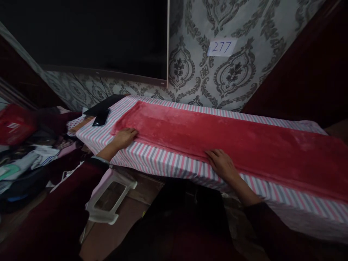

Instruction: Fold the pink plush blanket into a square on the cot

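Note:
A long red plush cloth (217, 137) lies spread along a table covered with a pink, grey and white striped sheet (152, 163). My left hand (124, 138) rests at the cloth's near left corner, fingers curled on its edge. My right hand (221, 163) lies on the cloth's near edge further right, fingers bent over the hem. Both hands press the cloth's front edge against the table.
A black flat object (101, 117) lies at the table's far left end. A white plastic stool (111, 197) stands below the left arm. Piled clothes and a red bag (15, 123) fill the left side. A paper reading 277 (221, 47) hangs on the patterned wall.

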Demonstrator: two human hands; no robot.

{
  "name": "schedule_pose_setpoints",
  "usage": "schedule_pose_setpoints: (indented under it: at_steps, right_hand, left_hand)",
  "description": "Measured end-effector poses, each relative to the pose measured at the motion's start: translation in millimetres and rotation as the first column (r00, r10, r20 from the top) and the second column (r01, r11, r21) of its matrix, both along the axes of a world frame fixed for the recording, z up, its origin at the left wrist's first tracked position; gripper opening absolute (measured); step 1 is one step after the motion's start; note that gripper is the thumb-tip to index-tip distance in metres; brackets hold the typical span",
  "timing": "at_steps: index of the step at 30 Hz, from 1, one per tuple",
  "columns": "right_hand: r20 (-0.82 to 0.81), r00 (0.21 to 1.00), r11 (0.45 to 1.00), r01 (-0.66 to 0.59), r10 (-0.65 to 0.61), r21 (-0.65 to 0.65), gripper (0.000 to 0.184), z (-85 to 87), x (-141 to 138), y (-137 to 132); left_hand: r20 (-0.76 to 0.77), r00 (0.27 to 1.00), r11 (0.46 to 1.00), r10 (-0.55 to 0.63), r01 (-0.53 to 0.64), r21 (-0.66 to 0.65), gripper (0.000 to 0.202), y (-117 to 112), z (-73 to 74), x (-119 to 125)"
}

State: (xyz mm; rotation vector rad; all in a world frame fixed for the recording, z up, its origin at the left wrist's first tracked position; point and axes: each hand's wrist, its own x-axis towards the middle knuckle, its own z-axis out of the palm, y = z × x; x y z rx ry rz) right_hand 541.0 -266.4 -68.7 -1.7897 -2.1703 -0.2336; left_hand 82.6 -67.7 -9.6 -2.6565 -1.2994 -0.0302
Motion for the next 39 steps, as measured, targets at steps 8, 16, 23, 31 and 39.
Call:
schedule_pose_setpoints:
  at_steps: [8,16,23,31,39]
  right_hand:
    - [0.030,0.994,0.945,-0.111,0.107,0.307,0.028,-9.8,3,-4]
    - [0.037,0.984,0.926,-0.174,0.172,0.334,0.028,-12.8,0,-10]
    - [-0.036,0.974,0.928,-0.203,0.225,0.312,0.028,-9.2,2,-14]
    - [-0.028,0.993,0.972,-0.106,0.114,0.211,0.045,6.5,-16,10]
    - [0.130,0.969,0.976,-0.196,0.208,-0.097,0.054,-31.6,-23,15]
  left_hand:
    - [0.044,0.999,0.998,-0.007,0.004,0.068,0.024,-7,-3.8,-8]
    - [0.074,0.988,0.988,-0.138,0.133,0.074,0.027,-10,-9.8,-24]
    - [0.253,0.958,0.990,-0.139,0.125,0.069,0.032,-7,-18.0,-38]
    - [0.334,0.923,0.955,0.191,-0.253,0.152,0.050,14,2.9,-49]
    - [0.044,0.928,0.915,0.370,-0.355,-0.193,0.062,6,-12.8,-54]
